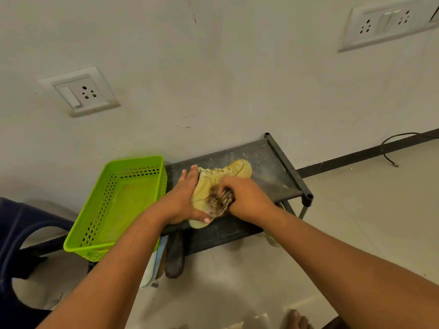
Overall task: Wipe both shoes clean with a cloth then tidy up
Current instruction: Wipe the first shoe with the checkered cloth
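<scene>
The wiping was under way on what looked like the first of the pair. A tan lace-up shoe (228, 174) lay on its side near the middle of the dusty dark shelf of a metal-framed rack (266, 167), toe towards the shelf's far right corner and heel close to its near edge. The left hand (183, 198) steadied it, fingers straight along the shoe's left side and thumb laid across the heel end. The right hand (247, 198) was closed round a bunched brown mottled cloth (217, 203), pressed onto the shoe's upper; the cloth was blurred, which suggested rubbing.

How much of this shoe was already clean could not be judged. A second tan shoe was not plainly in view: a pale rounded object (272, 238) showed below the shelf's near right edge, and a dark piece of footwear (174, 257) stuck out below its near left part, but neither could be identified. So the other shoe and the tidying appeared to remain. A lime-green perforated plastic basket (99, 222) sat on the shelf's left end, overhanging its near edge, a likely place for the cloth afterwards.

No brand, label or writing could be read on the shoe, the basket or the rack.
</scene>
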